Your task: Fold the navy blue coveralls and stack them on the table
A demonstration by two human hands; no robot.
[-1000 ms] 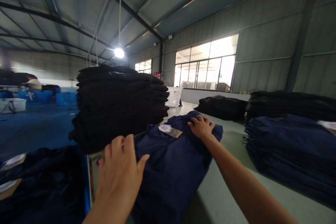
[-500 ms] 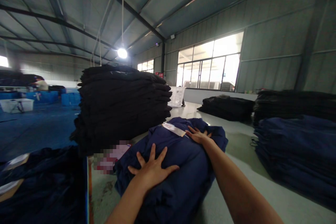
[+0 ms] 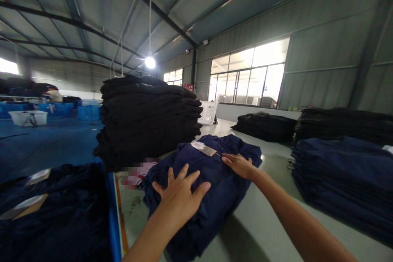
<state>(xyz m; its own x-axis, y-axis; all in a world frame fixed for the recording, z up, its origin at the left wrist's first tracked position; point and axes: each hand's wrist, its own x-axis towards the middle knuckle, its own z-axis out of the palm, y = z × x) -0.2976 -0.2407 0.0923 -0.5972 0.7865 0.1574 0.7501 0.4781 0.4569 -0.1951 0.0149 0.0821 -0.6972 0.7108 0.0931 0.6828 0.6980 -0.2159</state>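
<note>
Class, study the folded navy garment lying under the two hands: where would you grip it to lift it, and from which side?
Probably by the two side edges of the navy garment, one hand from each side. It lies flat and thick on the table, long axis running away from the person, with the left hand and right hand spread on top.

garment (image 3: 215,180): navy blue, folded into a thick bundle, kinda rumpled | lying flat on the grey table, right beside the tall black stack | tag (image 3: 203,148): paper, sitting on top at the far end
</note>
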